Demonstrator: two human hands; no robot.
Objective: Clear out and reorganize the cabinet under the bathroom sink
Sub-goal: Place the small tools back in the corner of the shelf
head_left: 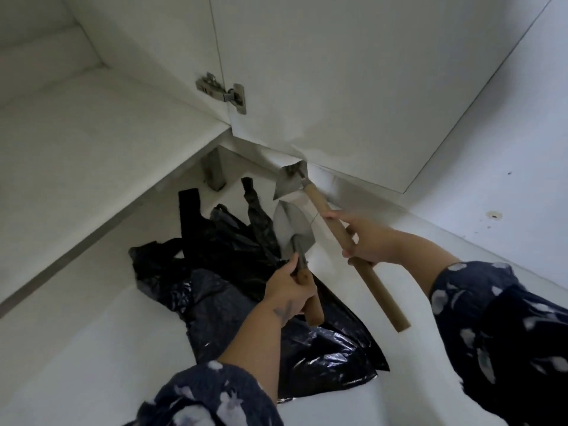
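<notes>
- The cabinet (92, 142) under the sink was seen at the upper left, with its white door (353, 72) swung open on a metal hinge (222, 92).
- A small trowel (292, 233) was held by its wooden handle, with the left hand's (289, 292) fingers curled round it.
- A small hoe (290, 181) was gripped mid-handle by the right hand (365, 241), its metal head close to the door's bottom edge.
- Black plastic bags (233, 272) were spread on the white floor (76, 348) under both tools.

You are holding a trowel (291, 233) in your left hand (287, 292) | a hoe (322, 216) in your right hand (365, 241), just right of it | plastic bags (233, 272) are lying on the floor (76, 348) beneath | cabinet door (353, 87) is standing open behind.
</notes>
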